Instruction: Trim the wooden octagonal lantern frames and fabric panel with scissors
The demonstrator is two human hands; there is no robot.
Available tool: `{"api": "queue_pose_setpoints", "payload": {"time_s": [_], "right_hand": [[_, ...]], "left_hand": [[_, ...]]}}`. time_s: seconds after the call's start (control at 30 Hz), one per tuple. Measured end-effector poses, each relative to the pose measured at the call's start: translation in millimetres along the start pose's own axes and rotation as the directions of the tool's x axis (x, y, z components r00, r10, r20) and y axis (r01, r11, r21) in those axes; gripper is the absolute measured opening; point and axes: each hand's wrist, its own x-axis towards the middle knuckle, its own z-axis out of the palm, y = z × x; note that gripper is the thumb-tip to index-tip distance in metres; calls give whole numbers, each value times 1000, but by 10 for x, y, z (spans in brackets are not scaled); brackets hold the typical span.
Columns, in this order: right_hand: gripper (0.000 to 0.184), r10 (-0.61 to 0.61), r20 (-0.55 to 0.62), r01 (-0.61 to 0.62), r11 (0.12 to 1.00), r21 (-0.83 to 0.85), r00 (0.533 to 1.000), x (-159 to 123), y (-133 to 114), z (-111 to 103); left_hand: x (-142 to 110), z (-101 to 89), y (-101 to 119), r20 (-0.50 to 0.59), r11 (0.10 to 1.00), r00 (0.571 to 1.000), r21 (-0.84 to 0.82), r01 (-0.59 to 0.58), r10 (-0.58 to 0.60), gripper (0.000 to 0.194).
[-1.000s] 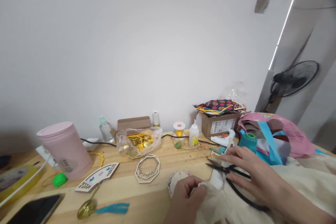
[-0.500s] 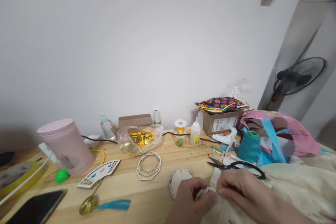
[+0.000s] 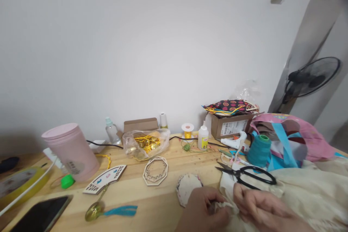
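Low in the head view, my left hand (image 3: 208,210) is closed on the gathered edge of a cream fabric (image 3: 304,185). Just to its right, my right hand (image 3: 262,204) has its fingers pinched together; whatever lies between the fingertips is too small to make out. The cloth runs beneath both hands and spreads to the right. Black-handled scissors (image 3: 251,175) lie just beyond my right hand, blades pointing left. Beside my left hand, partly covered by it, is a cream pad with a patterned rim (image 3: 187,186).
An octagonal wooden frame (image 3: 155,171), a fan-shaped piece (image 3: 106,178), a gold bell with blue ribbon (image 3: 94,210) and a phone (image 3: 40,214) lie leftward. Behind stand a glue bottle (image 3: 203,139), a teal thread cone (image 3: 259,152), a glue gun (image 3: 236,142) and a cardboard box (image 3: 231,127).
My right hand has shifted slightly right and turned, drawing away from my left hand and uncovering more of the scissors. My left hand still grips the gathered fabric.
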Motion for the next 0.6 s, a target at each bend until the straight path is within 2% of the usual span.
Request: {"api": "queue_pose_setpoints", "payload": {"time_s": [0.1, 0.17, 0.23, 0.3, 0.37, 0.43, 0.5, 0.53, 0.6], "right_hand": [[36, 68, 77, -71, 997, 43, 995, 13, -16, -40], [37, 136, 60, -130, 987, -97, 989, 22, -14, -81], [35, 191, -16, -186, 929, -321, 981, 23, -13, -124], [32, 223, -30, -214, 878, -428, 974, 18, 0, -163], [31, 216, 18, -202, 938, -281, 976, 13, 35, -191], [31, 132, 7, -132, 991, 35, 991, 11, 89, -202], [32, 40, -126, 4, 943, 333, 991, 15, 133, -202], [31, 17, -198, 70, 904, 422, 980, 20, 143, -201], [29, -2, -298, 155, 858, 490, 954, 36, 127, -201]], "left_hand": [[-24, -26, -4, 16, 999, 999, 17, -37, 37, 24], [-41, -37, -21, 20, 998, 999, 52, -45, 44, 24], [-51, -34, -41, 39, 995, 997, 80, -62, 59, 22], [-52, -21, -49, 49, 996, 997, 60, -67, 64, 21], [-47, -11, -41, 41, 998, 997, 17, -67, 67, 20], [-42, -16, -25, 38, 997, 997, 10, -73, 72, 17], [-39, -36, -21, 47, 997, 996, 22, -73, 72, 15], [-38, -49, -27, 53, 997, 996, 26, -68, 66, 15], [-38, -72, -49, 59, 998, 997, 12, -54, 53, 14]]}}
